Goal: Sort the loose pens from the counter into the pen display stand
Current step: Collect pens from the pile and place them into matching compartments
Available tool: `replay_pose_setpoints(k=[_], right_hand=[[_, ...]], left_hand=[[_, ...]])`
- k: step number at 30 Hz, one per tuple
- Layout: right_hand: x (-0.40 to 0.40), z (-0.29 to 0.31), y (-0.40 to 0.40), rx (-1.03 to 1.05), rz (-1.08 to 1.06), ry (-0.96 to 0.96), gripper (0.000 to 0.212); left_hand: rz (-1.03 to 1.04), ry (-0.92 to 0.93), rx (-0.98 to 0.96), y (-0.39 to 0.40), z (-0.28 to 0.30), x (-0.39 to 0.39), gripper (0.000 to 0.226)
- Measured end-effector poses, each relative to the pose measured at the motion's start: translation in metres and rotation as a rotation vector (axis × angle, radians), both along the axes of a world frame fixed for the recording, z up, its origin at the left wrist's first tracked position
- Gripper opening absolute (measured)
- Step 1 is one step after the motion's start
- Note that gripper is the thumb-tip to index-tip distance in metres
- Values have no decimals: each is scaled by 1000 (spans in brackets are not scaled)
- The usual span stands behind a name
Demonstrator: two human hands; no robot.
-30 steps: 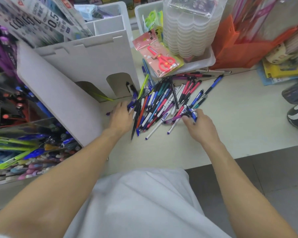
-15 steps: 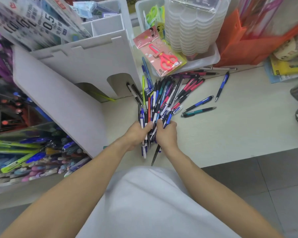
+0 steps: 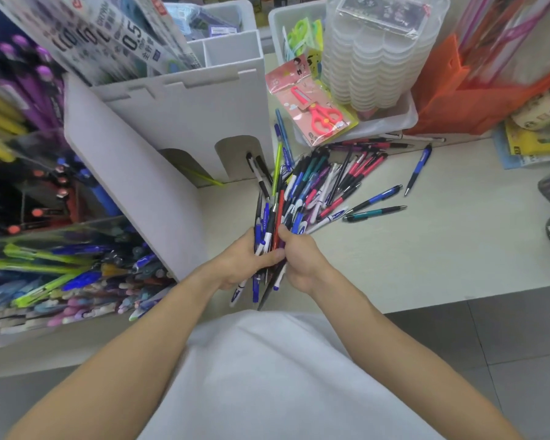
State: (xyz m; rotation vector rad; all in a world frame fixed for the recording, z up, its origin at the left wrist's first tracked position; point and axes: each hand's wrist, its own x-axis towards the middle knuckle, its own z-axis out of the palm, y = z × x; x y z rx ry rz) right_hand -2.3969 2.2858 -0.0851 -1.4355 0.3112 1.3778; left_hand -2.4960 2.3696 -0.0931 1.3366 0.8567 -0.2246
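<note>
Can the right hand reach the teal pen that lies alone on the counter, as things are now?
Probably yes, but not at once. The teal pen lies on bare counter to the right, with nothing over it. But the right hand shares a grip on the pen bundle with the left hand, so it must let go first.

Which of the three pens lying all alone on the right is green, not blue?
The teal-green pen, the one lying lowest and nearest the person. The two other stray pens beyond it have blue barrels.
</note>
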Motion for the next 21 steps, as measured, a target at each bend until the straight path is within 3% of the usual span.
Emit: replay_pose_setpoints(k=[7,10,11,13,17,21], right_hand=[[7,18,3,37,133,66,32],[7,21,-1,33,177,74,33],[7,22,-2,24,203,69,33],[4,25,-2,-15,291,24,31],[10,28,-5,-65,453,-94,32],[27,37,-9,-85,538,-117,37]], left_hand=[[61,-57,-5,-6,10,-2,45],[44,73,56,-5,6,-7,65],[13,90,97,-4,4,-8,63],[-11,79,149,-4,2,-10,39],[73,158,203,-7,8,-9,16],[82,162,165,-2,20,-11,15]])
